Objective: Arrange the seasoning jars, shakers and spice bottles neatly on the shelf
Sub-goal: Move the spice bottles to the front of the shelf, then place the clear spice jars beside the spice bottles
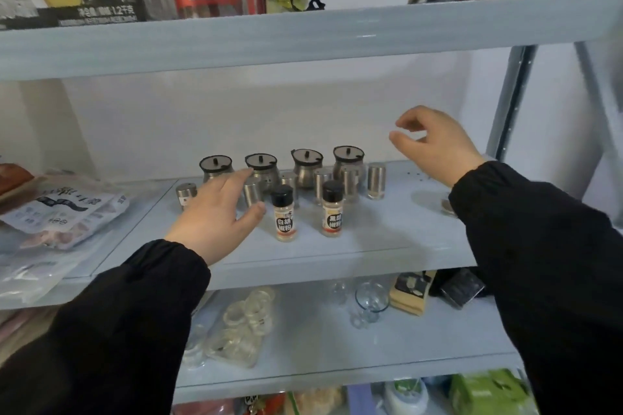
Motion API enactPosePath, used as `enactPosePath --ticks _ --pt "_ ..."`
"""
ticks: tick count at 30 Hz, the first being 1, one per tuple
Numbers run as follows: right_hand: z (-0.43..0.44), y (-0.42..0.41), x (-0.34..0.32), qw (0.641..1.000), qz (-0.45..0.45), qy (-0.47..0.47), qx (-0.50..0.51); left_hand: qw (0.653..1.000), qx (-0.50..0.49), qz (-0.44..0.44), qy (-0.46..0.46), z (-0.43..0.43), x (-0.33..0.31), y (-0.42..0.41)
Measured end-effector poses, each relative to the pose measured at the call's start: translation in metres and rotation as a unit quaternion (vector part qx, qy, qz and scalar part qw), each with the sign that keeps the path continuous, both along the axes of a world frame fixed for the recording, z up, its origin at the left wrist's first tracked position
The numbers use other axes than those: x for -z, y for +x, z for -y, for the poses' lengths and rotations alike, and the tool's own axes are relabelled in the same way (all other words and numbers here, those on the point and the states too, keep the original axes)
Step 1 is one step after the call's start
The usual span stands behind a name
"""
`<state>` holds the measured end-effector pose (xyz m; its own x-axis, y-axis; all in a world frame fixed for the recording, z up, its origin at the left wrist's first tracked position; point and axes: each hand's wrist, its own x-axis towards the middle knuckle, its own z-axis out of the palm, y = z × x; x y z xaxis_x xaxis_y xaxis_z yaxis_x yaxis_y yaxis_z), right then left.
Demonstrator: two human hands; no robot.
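On the pale blue shelf (387, 232) stands a back row of several steel seasoning jars with black lids, from the leftmost jar (215, 168) to the rightmost jar (349, 162). In front of them stand several steel shakers, one at far left (186, 195) and one at far right (376, 180). Two clear spice bottles with black caps stand nearest: the left bottle (285, 214) and the right bottle (332, 209). My left hand (215, 216) is open and hovers over the left shakers, hiding some. My right hand (435, 145) hangs above the shelf's right side, fingers loosely curled, holding nothing.
Food packets (64, 212) lie on the shelf's left end. A small round object (448, 206) sits at the right by my sleeve. The shelf above (303, 40) carries bags. Below are a bag of clear rings (246, 320), glasses (371, 300) and boxes (409, 293). A metal upright (509, 104) stands at right.
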<state>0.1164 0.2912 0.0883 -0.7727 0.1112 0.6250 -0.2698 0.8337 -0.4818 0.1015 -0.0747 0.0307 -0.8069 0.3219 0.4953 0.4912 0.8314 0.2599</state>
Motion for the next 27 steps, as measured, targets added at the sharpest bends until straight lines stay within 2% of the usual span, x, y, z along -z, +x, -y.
enactPosePath --ticks 5,9,12,16,21,27 --pt "-0.103 0.020 0.031 0.994 0.060 -0.010 0.091 1.000 0.011 -0.017 0.007 -0.044 -0.007 -0.005" --pt "-0.142 0.026 0.053 0.980 0.180 0.034 0.079 0.999 0.011 -0.013 0.028 -0.073 -0.006 -0.003" --pt "-0.144 0.023 0.062 0.968 0.229 0.079 0.066 1.000 0.008 -0.014 0.022 -0.086 -0.001 0.001" --pt "-0.139 0.016 0.072 0.974 0.195 0.091 0.070 1.000 -0.014 -0.002 0.011 -0.093 0.004 0.007" --pt "-0.119 0.009 0.081 0.981 0.179 0.050 0.044 1.000 -0.012 0.004 0.014 -0.093 -0.002 0.013" --pt "-0.071 0.002 0.088 0.985 0.151 0.077 -0.027 1.000 -0.013 0.005 0.002 -0.090 -0.005 0.017"
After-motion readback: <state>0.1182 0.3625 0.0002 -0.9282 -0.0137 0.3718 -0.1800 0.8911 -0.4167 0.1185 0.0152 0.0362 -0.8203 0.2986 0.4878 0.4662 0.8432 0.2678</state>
